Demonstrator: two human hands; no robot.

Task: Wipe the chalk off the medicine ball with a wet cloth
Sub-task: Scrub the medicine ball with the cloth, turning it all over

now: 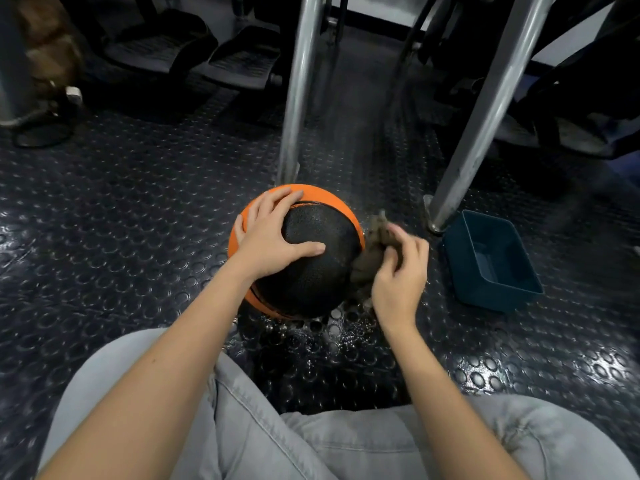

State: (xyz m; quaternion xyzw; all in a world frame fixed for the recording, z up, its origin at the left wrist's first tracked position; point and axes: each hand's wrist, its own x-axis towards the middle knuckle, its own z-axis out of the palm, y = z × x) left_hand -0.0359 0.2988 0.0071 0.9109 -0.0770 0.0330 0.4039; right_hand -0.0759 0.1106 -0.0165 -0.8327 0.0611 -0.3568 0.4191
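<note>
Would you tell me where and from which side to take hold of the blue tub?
Probably its left long wall, pinched over the rim from above: the blue tub stands upright and open-topped, and that wall faces the right hand, which holds the cloth. A metal leg crowds its far corner.

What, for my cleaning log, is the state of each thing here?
medicine ball: on the floor, held steady.
left hand: spread flat on the ball.
right hand: gripping the cloth at the ball's side.
cloth: bunched, blurred.
blue tub: upright, untouched.
floor: wet beside ball.
</note>
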